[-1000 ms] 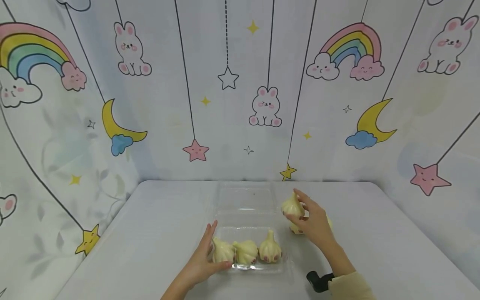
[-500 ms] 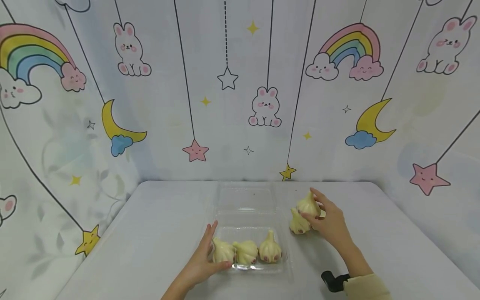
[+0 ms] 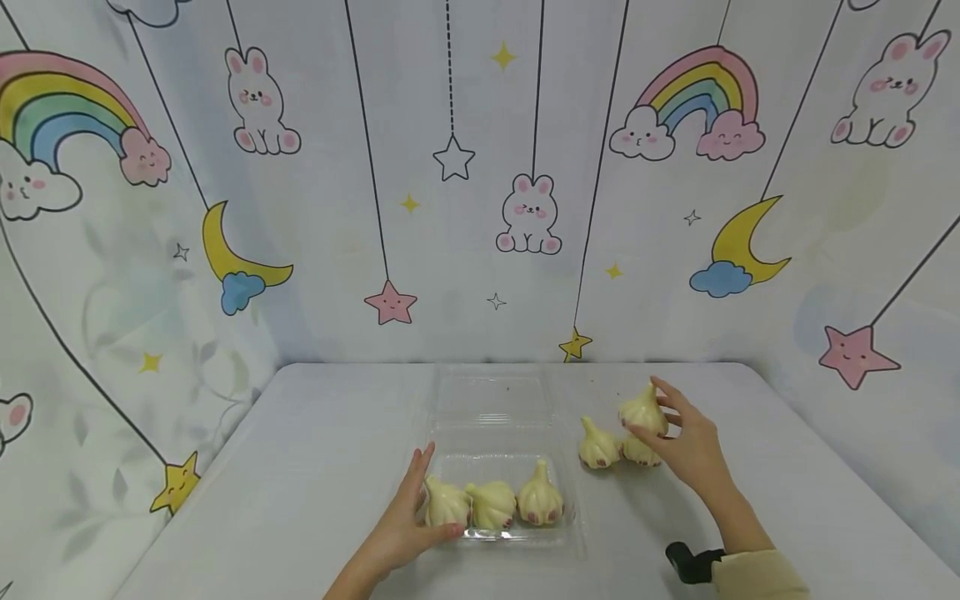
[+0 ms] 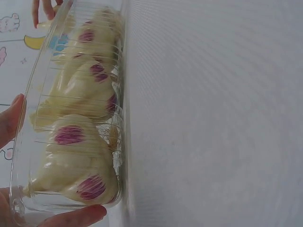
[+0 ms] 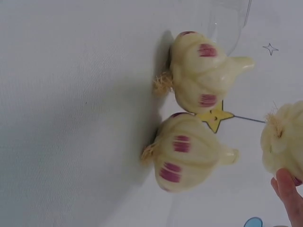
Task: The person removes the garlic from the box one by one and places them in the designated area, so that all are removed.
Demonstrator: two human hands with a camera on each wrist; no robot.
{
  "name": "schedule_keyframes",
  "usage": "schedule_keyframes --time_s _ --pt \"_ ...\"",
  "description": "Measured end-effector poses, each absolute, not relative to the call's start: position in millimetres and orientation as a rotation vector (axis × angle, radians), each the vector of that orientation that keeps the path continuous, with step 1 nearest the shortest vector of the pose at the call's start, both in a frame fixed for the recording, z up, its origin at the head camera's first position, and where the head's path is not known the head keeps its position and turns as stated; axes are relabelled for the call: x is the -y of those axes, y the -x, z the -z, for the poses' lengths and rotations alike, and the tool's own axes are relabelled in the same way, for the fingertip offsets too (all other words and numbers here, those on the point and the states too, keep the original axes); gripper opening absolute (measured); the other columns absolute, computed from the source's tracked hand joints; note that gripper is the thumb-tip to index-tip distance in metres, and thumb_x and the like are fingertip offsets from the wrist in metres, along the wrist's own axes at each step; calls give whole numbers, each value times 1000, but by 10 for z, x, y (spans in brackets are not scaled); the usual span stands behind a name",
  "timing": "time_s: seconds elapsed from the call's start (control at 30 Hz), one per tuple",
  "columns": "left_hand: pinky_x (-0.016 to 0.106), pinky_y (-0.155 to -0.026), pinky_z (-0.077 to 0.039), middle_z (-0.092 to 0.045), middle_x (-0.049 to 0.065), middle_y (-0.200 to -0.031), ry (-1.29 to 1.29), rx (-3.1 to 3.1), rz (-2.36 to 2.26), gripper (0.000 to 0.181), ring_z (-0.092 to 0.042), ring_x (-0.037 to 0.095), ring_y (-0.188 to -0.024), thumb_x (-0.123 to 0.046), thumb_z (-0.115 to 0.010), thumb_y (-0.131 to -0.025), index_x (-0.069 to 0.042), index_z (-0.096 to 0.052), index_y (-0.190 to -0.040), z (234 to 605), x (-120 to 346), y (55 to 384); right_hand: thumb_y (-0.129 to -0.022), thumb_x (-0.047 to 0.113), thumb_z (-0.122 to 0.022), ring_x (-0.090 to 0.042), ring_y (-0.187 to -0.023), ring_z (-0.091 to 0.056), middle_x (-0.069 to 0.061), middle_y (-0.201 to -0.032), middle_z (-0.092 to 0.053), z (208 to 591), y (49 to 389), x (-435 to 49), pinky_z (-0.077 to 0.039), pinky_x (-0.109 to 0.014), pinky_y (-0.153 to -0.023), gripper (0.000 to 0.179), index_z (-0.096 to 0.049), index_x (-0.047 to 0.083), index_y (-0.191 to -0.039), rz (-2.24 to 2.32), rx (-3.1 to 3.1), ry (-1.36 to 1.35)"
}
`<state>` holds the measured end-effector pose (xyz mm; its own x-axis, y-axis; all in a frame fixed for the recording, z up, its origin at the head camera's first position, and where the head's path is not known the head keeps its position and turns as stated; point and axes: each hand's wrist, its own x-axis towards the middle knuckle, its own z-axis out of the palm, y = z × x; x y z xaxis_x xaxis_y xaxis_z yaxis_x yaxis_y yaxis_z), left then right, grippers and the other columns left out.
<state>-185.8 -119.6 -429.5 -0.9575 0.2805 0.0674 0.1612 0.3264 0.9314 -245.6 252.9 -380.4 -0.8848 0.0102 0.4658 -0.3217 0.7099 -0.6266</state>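
My right hand (image 3: pixel 693 446) pinches a pale garlic bulb (image 3: pixel 643 410) between thumb and fingers, neck upward, above two more bulbs on the table. In the right wrist view that held garlic bulb (image 5: pixel 286 139) is at the right edge. A clear hinged plastic container (image 3: pixel 517 538) has its lid (image 3: pixel 491 396) laid back. Three garlic bulbs sit in a row inside: a left bulb (image 3: pixel 447 502), a middle bulb (image 3: pixel 492 505) and a right bulb (image 3: pixel 541 498). My left hand (image 3: pixel 401 525) holds the container's left end, thumb at the front wall and fingers along the side.
Right of the container, one garlic bulb (image 3: pixel 598 446) stands beside another garlic bulb (image 3: pixel 636 452), partly hidden behind the right hand. A black object (image 3: pixel 692 562) is at the right wrist by the sleeve. Behind the white table (image 3: pixel 330 433) hangs a cartoon-printed curtain (image 3: pixel 322 242).
My right hand has carried the garlic bulb rightward, away from the container and past the first bulb on the table, to above the second. The left hand and container have stayed put.
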Motion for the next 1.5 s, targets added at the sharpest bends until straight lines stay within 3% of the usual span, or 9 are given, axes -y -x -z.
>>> schedule_keyframes --time_s 0.37,0.73,1.5 --pt "66 -95 -24 14 29 -146 -404 -2470 -1706 111 -17 59 -123 -21 -79 -68 -20 -3 -148 4291 1204 1855 -76 21 -75 -52 -99 -53 -34 -117 -50 3805 2468 -2780 -55 -44 -66 75 -36 8 -139 -957 2506 -186" --pt "67 -95 -23 15 28 -146 -413 -2460 -1710 110 -15 59 -124 -21 -79 -68 -20 -3 -148 4296 1208 1858 -78 21 -73 -56 -100 -50 -37 -118 -48 3862 2508 -3018 -51 -55 -68 74 -34 4 -138 -908 2554 -177" --pt "67 -94 -24 15 29 -146 -408 -2455 -1710 111 -16 60 -123 -21 -79 -68 -20 -2 -148 4277 1205 1842 -80 20 -71 -56 -99 -50 -44 -117 -42 4145 2654 -3268 -49 -55 -70 74 -27 -5 -135 -928 2711 -107"
